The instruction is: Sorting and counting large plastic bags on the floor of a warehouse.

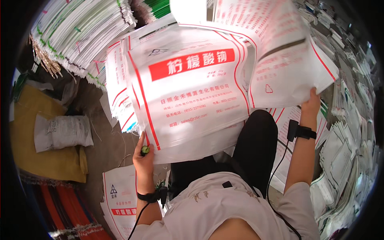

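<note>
A large flat white sack (188,134) with red stripes and a red printed band lies spread before me, over my lap. My left hand (144,160) grips its lower left edge, index finger pointing up along the side. A small round green thing (145,150) sits against that hand's fingers; its kind is unclear. My right hand (312,105) is closed on the lower right corner of a white printed panel (292,82), raised and partly blurred. Whether this panel belongs to the same sack or another cannot be made out. More white sacks (116,76) lie beneath.
A tall stack of folded white sacks (86,34) stands far left. Nearer on the left, a filled white bag (64,132) rests on yellow sacking (24,120), above red-and-dark striped bundles (60,204). Piled sacks (340,156) line the right. Black cables (276,168) run from my wrist bands.
</note>
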A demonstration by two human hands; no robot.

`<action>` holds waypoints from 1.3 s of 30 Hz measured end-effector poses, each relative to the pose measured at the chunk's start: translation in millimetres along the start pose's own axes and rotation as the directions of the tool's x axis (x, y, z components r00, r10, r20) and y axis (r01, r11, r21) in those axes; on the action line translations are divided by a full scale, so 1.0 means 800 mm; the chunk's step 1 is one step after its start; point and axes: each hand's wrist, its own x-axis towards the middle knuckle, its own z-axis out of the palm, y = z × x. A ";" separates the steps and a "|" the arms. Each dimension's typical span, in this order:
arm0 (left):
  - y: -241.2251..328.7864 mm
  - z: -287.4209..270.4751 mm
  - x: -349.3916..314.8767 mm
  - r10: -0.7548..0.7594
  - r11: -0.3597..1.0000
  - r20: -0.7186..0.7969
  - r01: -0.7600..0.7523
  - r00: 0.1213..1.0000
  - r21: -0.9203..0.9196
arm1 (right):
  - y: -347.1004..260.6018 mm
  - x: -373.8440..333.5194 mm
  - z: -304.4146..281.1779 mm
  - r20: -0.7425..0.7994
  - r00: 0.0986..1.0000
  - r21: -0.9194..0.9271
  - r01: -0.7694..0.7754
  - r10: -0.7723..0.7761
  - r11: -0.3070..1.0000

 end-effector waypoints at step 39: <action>-0.001 0.013 0.027 -0.002 0.999 0.041 0.004 0.999 -0.034 | 0.220 -0.220 -0.357 -0.753 0.654 -0.513 -0.520 -0.067 0.683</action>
